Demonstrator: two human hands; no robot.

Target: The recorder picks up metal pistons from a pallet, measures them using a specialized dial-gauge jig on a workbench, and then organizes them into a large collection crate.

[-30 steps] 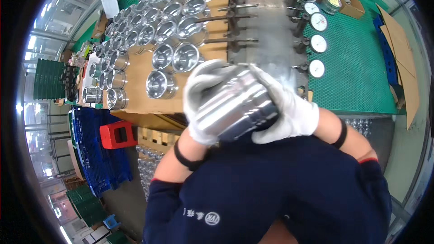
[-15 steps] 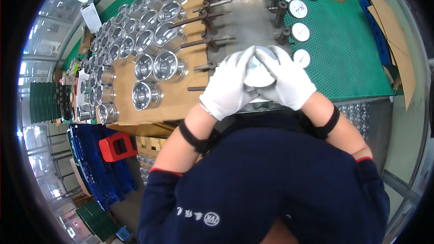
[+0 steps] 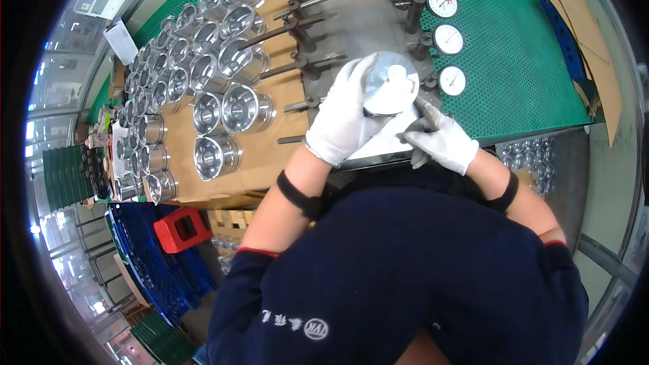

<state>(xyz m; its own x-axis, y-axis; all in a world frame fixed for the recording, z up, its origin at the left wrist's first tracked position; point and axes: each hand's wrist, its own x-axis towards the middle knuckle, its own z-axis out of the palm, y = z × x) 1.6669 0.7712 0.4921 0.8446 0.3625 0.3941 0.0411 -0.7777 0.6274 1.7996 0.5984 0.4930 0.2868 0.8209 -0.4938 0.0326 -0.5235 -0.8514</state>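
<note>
A shiny metal piston [image 3: 392, 84], its round flat face turned toward me, is held near the front of the grey metal plate [image 3: 365, 20]. My white-gloved left hand [image 3: 345, 111] is closed on its left side, thumb and fingers along the edge. Just off the lower right rim is my gloved right hand [image 3: 439, 138], its darkened fingertips bent and apart, with nothing visible between them. Beneath the piston lies a white sheet [image 3: 385, 138]. Dial gauges [image 3: 448, 39] on dark posts line the right side of the plate.
Several rows of shiny pistons [image 3: 245, 108] stand on brown cardboard [image 3: 287, 88] at left. Metal rods on posts [image 3: 301, 34] reach over the plate's left edge. Green matting [image 3: 507, 61] covers the right side. A red stool [image 3: 182, 230] stands below left.
My right hand has come off the piston and moved down to the right. The left hand keeps its hold on the piston, which is tipped more toward me. The view has shifted slightly.
</note>
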